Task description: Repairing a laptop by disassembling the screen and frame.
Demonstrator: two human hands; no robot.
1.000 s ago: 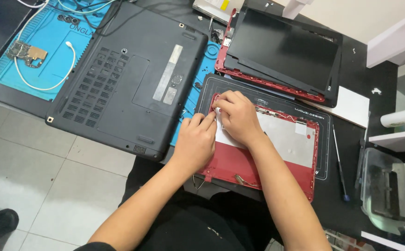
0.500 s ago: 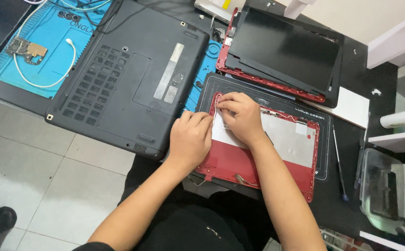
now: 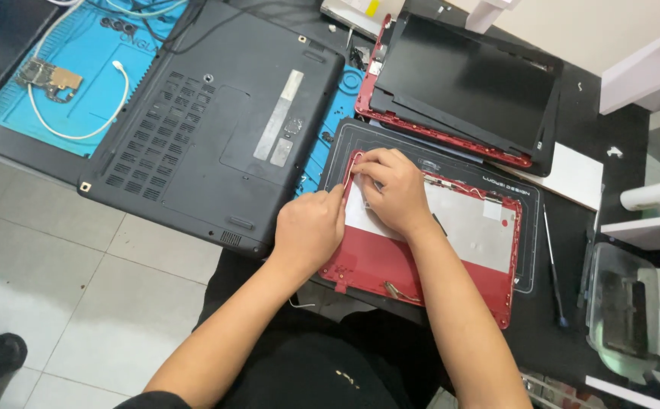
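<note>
Left hand (image 3: 311, 227), loosely fisted, has slid down the red lid shell's (image 3: 390, 261) left edge while right hand (image 3: 390, 189) pinches its upper corner.

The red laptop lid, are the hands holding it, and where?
Neither hand lifts it. The red laptop lid lies flat on the mat; the left hand and right hand press at its upper-left corner. Whether fingers pinch something small there cannot be told.
</note>
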